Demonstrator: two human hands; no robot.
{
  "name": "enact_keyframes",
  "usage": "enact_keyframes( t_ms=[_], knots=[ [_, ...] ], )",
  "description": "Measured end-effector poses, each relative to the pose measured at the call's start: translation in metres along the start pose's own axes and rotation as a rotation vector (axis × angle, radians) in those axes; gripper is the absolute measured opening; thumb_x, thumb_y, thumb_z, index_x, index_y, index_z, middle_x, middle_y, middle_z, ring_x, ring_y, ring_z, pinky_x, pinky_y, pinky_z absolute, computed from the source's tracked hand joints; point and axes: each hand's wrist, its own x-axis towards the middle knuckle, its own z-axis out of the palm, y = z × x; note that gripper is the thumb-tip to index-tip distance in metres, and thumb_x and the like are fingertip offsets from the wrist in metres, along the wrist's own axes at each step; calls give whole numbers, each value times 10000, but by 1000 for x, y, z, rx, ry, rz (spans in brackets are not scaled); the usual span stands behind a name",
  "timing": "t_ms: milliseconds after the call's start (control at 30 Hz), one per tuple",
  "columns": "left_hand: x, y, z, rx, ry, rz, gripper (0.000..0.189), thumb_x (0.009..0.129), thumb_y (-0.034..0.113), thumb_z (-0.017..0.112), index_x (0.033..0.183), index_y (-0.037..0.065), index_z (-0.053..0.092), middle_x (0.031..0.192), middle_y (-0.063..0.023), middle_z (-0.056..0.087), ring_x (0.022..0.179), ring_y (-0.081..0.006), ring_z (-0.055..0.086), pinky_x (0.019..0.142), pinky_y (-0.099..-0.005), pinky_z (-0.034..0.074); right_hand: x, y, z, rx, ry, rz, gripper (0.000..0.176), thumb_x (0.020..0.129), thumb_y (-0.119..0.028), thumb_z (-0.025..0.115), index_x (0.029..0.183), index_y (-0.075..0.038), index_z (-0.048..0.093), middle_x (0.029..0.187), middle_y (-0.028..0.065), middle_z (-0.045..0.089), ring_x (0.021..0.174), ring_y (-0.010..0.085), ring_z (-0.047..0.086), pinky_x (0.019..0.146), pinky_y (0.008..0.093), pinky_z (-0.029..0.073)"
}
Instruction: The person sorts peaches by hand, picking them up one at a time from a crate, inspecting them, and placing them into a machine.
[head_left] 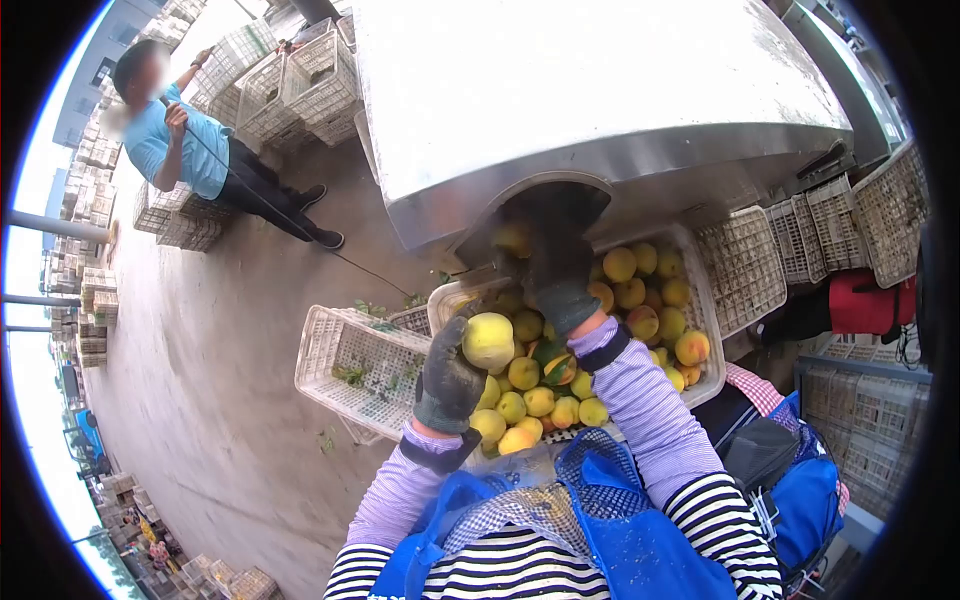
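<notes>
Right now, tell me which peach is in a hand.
The large pale yellow peach at the crate's left edge, gripped by the gloved left hand. The others lie loose in the crate and look smaller.

1. Dark grey glove on the left hand [450, 385], with a pale yellow-green peach [488, 340] against it.
2. The right hand [558, 280] has the same dark grey glove.
3. Over to the sleeves [640, 400]: lilac, finely striped, black cuffs.
4. White crate [712, 350], and its fruit [630, 293] is yellow, blushed orange-red.
5. Bright blue apron [630, 540] over a black-and-white striped shirt [500, 570].
</notes>
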Motion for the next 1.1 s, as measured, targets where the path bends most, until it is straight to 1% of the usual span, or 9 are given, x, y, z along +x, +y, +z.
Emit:
enact_keyframes(
  t_ms=[67,200,300,400,500,667,767,900,1100],
  knots=[
    [3,-1,-7,-760,56,-298,415,999,212,527,1329,-39,508,1301,-199,585,1203,-306,588,1003,-427,517,17,2,10,-18,72,-43,634,711,-443,839,1162,-60,611,985,143,670,860,324,658,700,434,533],
    [2,-1,-4,-821,65,-325,415,1016,203,526,1366,-10,457,1309,-170,562,1197,-304,593,1030,-438,531,27,-11,-40,263,-126,187,698,726,-422,846,1254,-54,577,1098,171,652,963,347,645,802,443,531],
    [0,-16,-2,-810,-6,-265,419,1016,215,532,1368,3,452,1312,-164,560,1208,-303,586,1034,-435,524,-22,-29,-73,358,-234,121,714,737,-409,843,1286,-52,556,1175,188,622,1020,367,629,851,448,526],
    [-9,-10,13,-364,-65,-92,443,1021,246,537,1386,14,445,1335,-159,549,1221,-291,576,1054,-416,501,-64,-43,-80,344,-266,72,738,721,-381,848,1308,-52,546,1234,200,593,1052,379,627,885,446,525],
    [-4,6,39,-701,4,-163,481,1025,268,535,1419,16,424,1371,-149,533,1230,-269,570,1058,-393,486,-76,-36,-80,399,-191,55,827,685,-323,860,1387,-56,515,1262,207,575,1110,391,598,937,458,509],
    [-11,4,36,-300,-137,-168,524,1011,239,569,1445,-3,405,1407,-147,511,1259,-251,543,1056,-369,473,-81,-21,-93,389,-111,-163,864,659,-342,874,1393,-51,523,1224,202,578,1138,378,565,946,472,496],
    [-13,2,38,-152,-149,-71,552,966,172,636,1437,-10,413,1392,-146,518,1258,-246,538,1047,-357,473,-89,-33,-105,255,-60,68,891,648,-381,875,1387,-31,522,1196,203,585,1118,366,577,929,459,501],
    [-10,-3,51,-63,-78,77,579,884,83,730,1384,-6,451,1325,-126,549,1190,-221,568,1011,-337,493,-94,-36,-99,99,-19,50,907,665,-435,864,1382,2,520,1162,196,594,1032,361,617,837,439,529],
    [4,9,52,-15,67,-33,509,869,60,742,1303,14,481,1229,-92,571,1130,-189,569,970,-313,505,-73,-47,-75,82,91,57,818,741,-459,790,1355,6,515,1138,177,593,960,353,619,788,440,530]
  ],
)
